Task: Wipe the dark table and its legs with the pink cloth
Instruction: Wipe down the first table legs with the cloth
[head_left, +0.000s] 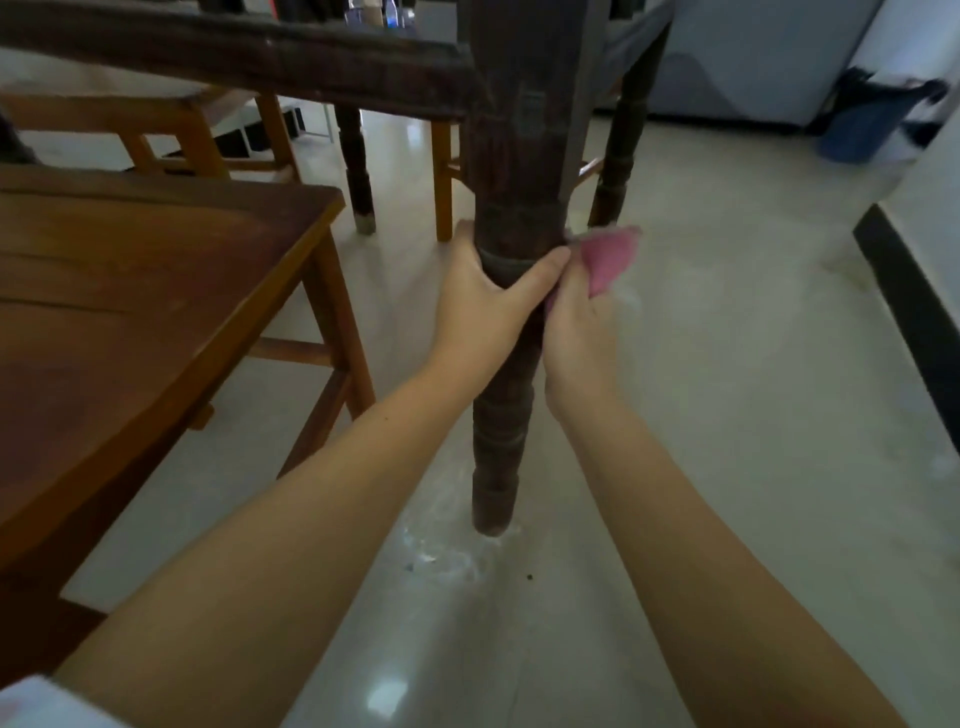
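Fingers (543, 262) of the left hand (483, 306) wrap the turned leg (501, 431) of the dark bench (249, 52), while the right hand (574, 322) pinches the pink cloth (610, 257) against it; loosely bunched fabric may slip, leaving grooves unwiped.

Desk leg (511, 171): very dark brown, w/ worn turned rings. Cloth (609, 258): pink, plain. Chair seat (130, 291) at left: reddish-brown wood w/ grain lines. Floor (727, 389): pale grey-white, glossy. Bin (865, 127): blue. Baseboard (909, 306): black.
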